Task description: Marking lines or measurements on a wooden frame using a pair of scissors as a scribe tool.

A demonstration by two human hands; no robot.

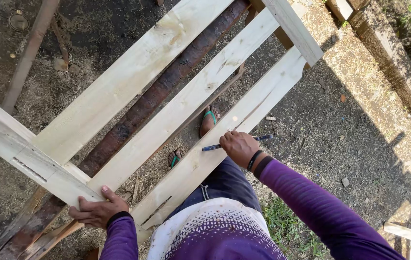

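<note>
Holding one pen (237,142), three pale slats (186,103), perhaps more.

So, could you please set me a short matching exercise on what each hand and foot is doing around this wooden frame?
Things:
1. right hand
2. left hand
3. pen
4. sandalled foot

States:
A. on the ground, seen between two slats
B. gripping the frame's near corner
C. dark blue, lying across a pale slat
D. holding the pen against the slat

Pairs: 1-D, 2-B, 3-C, 4-A
</note>
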